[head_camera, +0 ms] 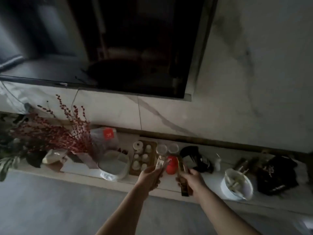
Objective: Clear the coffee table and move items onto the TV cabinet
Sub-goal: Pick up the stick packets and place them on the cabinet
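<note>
Both my hands reach over the low pale TV cabinet [211,179]. My left hand [149,177] grips a thin light packet [160,164] that points up toward the glass jars [161,149]. My right hand [192,181] grips a long gold-brown packet [182,167] standing nearly upright. A red object [171,164] sits on the cabinet between the two packets. A wooden tray [153,146] with small white cups lies just left of my left hand. The picture is dim and blurred.
A white lidded tub [114,164] and dried red flowers [50,131] stand to the left. A white bowl [237,184], a black item [196,157] and a dark bag [276,177] crowd the right. The dark TV [135,48] hangs on the marble wall above.
</note>
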